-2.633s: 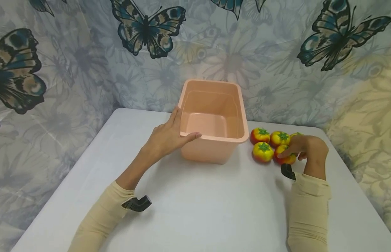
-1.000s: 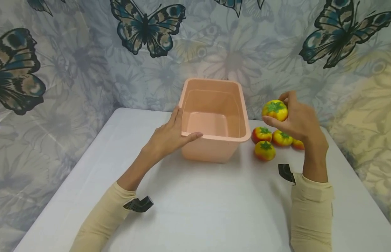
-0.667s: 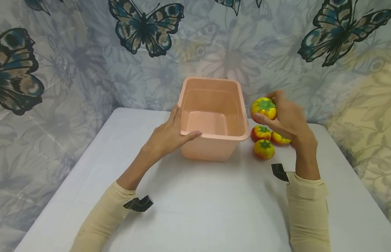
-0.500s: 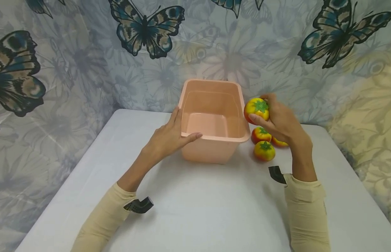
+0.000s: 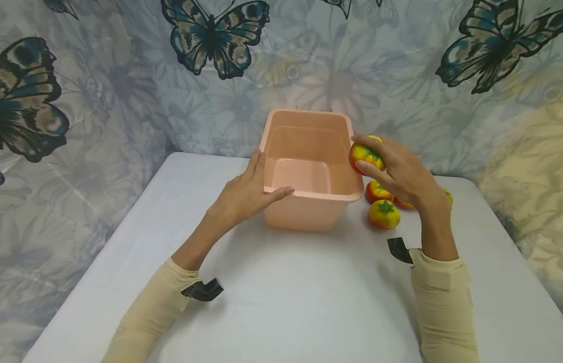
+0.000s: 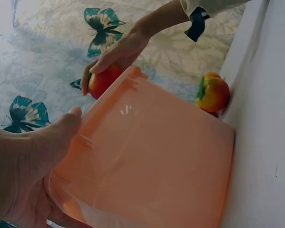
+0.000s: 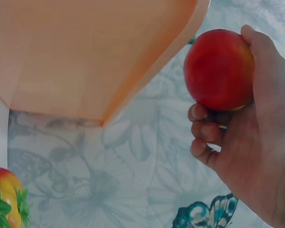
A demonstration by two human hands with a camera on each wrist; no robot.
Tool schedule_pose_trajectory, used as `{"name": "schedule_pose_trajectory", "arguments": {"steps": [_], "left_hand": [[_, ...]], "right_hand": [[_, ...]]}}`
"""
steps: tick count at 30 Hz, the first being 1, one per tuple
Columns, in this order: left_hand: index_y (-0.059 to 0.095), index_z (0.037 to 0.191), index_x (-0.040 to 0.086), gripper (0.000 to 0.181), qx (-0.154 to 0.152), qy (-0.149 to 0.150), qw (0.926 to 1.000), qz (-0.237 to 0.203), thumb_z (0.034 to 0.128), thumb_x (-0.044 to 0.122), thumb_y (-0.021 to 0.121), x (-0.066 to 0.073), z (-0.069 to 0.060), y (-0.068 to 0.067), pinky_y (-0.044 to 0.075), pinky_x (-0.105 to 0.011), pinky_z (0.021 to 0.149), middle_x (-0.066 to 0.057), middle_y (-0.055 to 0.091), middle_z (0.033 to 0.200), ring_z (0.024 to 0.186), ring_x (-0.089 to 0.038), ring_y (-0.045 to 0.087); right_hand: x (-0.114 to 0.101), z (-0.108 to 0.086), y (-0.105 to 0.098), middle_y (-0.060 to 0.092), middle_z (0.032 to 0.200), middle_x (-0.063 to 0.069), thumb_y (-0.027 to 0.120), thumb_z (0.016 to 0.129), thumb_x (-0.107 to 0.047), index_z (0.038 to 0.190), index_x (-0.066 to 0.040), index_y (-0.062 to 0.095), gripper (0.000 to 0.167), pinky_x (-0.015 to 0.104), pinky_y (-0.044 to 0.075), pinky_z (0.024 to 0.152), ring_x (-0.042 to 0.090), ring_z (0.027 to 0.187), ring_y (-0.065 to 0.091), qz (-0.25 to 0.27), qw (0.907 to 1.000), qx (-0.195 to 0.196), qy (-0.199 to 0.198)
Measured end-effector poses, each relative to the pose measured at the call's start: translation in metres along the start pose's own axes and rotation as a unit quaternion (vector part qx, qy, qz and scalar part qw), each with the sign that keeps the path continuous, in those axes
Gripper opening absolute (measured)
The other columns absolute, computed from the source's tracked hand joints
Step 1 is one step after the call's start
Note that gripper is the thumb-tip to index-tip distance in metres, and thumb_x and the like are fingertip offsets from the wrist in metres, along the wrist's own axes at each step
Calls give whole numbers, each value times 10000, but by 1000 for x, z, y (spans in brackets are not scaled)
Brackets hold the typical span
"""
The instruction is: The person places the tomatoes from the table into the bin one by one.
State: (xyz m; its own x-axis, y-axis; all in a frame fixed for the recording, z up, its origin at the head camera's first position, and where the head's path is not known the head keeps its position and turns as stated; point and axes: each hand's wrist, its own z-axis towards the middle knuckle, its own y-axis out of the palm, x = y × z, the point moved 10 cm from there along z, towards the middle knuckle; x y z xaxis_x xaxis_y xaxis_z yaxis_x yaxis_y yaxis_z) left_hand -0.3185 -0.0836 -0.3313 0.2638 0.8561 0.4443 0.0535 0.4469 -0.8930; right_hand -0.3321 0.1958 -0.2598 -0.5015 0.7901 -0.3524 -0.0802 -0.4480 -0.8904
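A peach-coloured plastic bin (image 5: 304,214) stands at the back of the table, its inside bare. My left hand (image 5: 240,199) holds its near left corner, thumb on the front rim and fingers along the left side; the left wrist view shows that thumb (image 6: 66,126) against the bin. Beside the bin's right rim, my right hand (image 5: 406,171) holds up a red-and-yellow tomato (image 5: 365,155) with a green leafy top. The right wrist view shows this tomato's red underside (image 7: 218,71) between thumb and fingers, close to the rim.
Several similar tomatoes, one at the front (image 5: 384,215) and another behind it (image 5: 378,192), sit right of the bin, partly hidden by my right hand and wrist. The white table (image 5: 299,297) meets a butterfly-patterned cloth (image 5: 127,101) behind.
My right hand has picked a tomato from the group, lifted it and carried it left to the bin's right rim. My left hand has stayed on the bin.
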Motion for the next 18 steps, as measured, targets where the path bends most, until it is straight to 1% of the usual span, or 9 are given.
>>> {"name": "schedule_pose_trajectory", "arguments": {"steps": [4,7,10,12,14,15,16,18], "left_hand": [[-59,1682,103,1230,56,-1,10000,7,884,908,418,0,1,-1,562,-551,995,-90,-33,1786,1279,-470,636],[-66,1682,116,1226,8,-55,10000,-30,885,899,438,0,2,0,555,-542,1015,-75,-42,1786,1305,-460,624],[-63,1681,108,1220,-14,-62,10000,-13,891,891,440,1,2,1,555,-535,1019,-80,-42,1786,1296,-461,629],[-60,1680,101,1222,-31,-74,10000,-4,893,889,441,1,1,1,557,-534,1015,-85,-42,1785,1294,-461,631],[-58,1679,95,1220,-28,-78,10000,25,896,886,441,1,0,1,555,-536,1022,-85,-46,1784,1296,-463,628],[-55,1680,94,1219,-6,-76,10000,20,897,883,445,1,0,1,553,-537,1028,-84,-43,1784,1302,-461,625],[-52,1681,93,1220,16,-73,10000,9,896,882,450,1,0,1,551,-538,1032,-85,-34,1785,1304,-460,624],[-50,1683,99,1226,21,-52,10000,-38,890,884,458,2,0,1,545,-541,1041,-84,-25,1787,1304,-461,624]], "right_hand": [[-4,0,4,577,1430,139,537,1058,-502,1566,-373,450,531,668,424,1037,400,1233,529,-161,9997,-175,-113],[-8,0,7,591,1372,142,539,1070,-468,1539,-352,491,485,636,432,1022,386,1198,533,-279,9988,-280,-300],[-11,0,11,567,1336,159,554,1071,-455,1522,-374,512,460,617,427,1019,372,1199,509,-334,9980,-354,-406],[-13,0,13,542,1370,174,576,1060,-463,1541,-391,482,495,617,431,1025,367,1215,496,-363,9978,-357,-425],[-15,1,14,534,1339,180,600,1045,-480,1579,-419,417,568,590,449,992,354,1175,499,-388,9978,-318,-441],[-16,1,15,531,1336,182,614,1036,-486,1600,-417,380,615,584,459,980,350,1160,502,-371,9979,-278,-452],[-16,2,15,530,1357,180,631,1026,-491,1621,-419,338,667,588,468,981,351,1166,508,-343,9982,-233,-444],[-16,1,15,511,1457,170,664,1005,-500,1653,-408,255,773,621,470,1028,375,1242,515,-218,9989,-208,-363]]}}
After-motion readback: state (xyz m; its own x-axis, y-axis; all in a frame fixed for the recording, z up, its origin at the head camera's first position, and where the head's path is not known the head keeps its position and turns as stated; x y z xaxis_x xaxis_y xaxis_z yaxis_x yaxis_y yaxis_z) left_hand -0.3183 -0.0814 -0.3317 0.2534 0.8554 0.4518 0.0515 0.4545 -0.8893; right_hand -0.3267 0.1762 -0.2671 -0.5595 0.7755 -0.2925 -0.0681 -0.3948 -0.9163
